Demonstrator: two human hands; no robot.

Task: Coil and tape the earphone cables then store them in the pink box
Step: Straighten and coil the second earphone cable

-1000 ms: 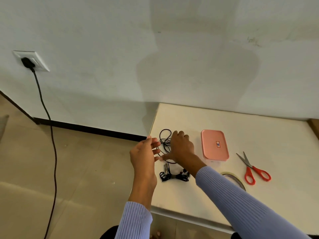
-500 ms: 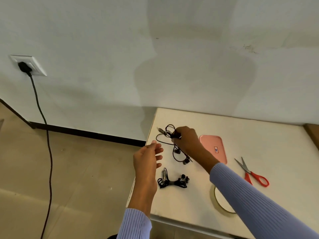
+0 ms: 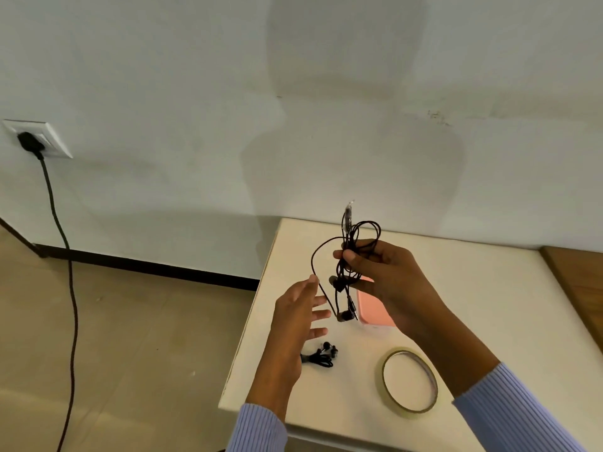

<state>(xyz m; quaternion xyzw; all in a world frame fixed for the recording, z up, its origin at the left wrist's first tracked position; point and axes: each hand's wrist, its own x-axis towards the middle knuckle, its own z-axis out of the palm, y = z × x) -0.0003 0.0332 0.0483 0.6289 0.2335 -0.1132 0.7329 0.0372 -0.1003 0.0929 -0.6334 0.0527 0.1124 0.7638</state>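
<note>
We're pinching the loose black earphone cable in our right hand, lifting it above the white worktop. Our left hand is hovering open-fingered alongside. Coiling comes next, we reckon, needing that left hand to gather the dangling loops.

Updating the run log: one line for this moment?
right hand: holds loose earphones | left hand: open | coiled earphones: table | pink box: shut

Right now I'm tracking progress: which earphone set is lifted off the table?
The loose earphone set, gripped by the right hand with its earbuds dangling. The other, bundled earphone set, lies on the table near the open left hand.
</note>
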